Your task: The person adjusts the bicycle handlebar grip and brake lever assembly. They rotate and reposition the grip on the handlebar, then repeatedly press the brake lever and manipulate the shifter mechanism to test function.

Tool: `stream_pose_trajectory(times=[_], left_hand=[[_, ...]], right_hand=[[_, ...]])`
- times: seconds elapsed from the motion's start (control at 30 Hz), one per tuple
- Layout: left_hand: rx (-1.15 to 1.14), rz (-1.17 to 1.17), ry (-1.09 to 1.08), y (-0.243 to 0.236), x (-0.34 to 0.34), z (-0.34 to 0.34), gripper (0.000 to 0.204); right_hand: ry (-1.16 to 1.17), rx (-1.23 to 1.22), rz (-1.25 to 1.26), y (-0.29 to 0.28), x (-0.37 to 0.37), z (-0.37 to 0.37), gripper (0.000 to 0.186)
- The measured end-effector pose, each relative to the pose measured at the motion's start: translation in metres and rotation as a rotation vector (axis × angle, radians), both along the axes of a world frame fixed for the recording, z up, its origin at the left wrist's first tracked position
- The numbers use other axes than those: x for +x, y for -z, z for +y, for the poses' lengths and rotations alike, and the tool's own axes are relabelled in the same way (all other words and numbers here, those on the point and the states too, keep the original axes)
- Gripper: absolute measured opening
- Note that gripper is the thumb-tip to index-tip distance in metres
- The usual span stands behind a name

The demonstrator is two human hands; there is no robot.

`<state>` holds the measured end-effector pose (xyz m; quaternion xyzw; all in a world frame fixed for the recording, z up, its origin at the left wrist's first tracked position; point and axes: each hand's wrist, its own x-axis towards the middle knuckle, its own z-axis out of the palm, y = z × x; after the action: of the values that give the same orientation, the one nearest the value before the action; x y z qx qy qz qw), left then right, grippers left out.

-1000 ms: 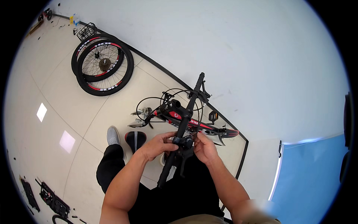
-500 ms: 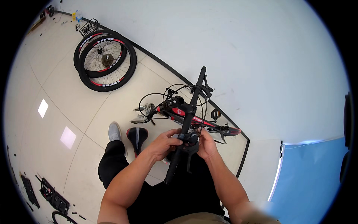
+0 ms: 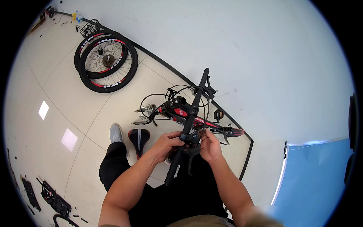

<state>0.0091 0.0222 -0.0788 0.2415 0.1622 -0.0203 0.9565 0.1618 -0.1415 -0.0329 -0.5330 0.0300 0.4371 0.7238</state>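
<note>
A black bicycle handlebar stands in front of me, joined to a red and black frame without wheels. My left hand is closed round the bar's near half, its thumb and fingers against the black shifter. On the shifter's other side my right hand pinches a thin cable at its fingertips; the fingers partly hide it. A brake lever hangs below the shifter, close to the near grip. Black cables loop from the bar round the frame's front.
Two bicycle wheels lie overlapped on the tiles at far left, with a wire basket beyond. A saddle lies near my left shoe. The white wall runs close along the frame's right. Black parts lie at lower left.
My right hand's fingertips have shifted slightly at the shifter, and the brake lever has turned a little. My left hand keeps its place on the bar.
</note>
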Motion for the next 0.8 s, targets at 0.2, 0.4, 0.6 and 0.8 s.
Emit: stream_pose_trajectory(times=[0.2, 0.4, 0.6, 0.8], left_hand=[[0.057, 0.031, 0.003, 0.002, -0.001, -0.001, 0.051], [0.02, 0.043, -0.007, 0.008, 0.0, -0.002, 0.048], [0.028, 0.033, -0.012, 0.005, 0.0, -0.003, 0.047], [0.131, 0.006, 0.052, 0.006, 0.001, -0.001, 0.048]], right_hand=[[-0.07, 0.043, 0.006, 0.002, -0.006, -0.009, 0.025], [-0.207, -0.122, -0.159, -0.015, -0.026, -0.005, 0.021], [-0.129, -0.054, -0.068, -0.018, -0.032, -0.003, 0.022], [-0.116, 0.002, -0.018, -0.004, -0.028, -0.012, 0.022]])
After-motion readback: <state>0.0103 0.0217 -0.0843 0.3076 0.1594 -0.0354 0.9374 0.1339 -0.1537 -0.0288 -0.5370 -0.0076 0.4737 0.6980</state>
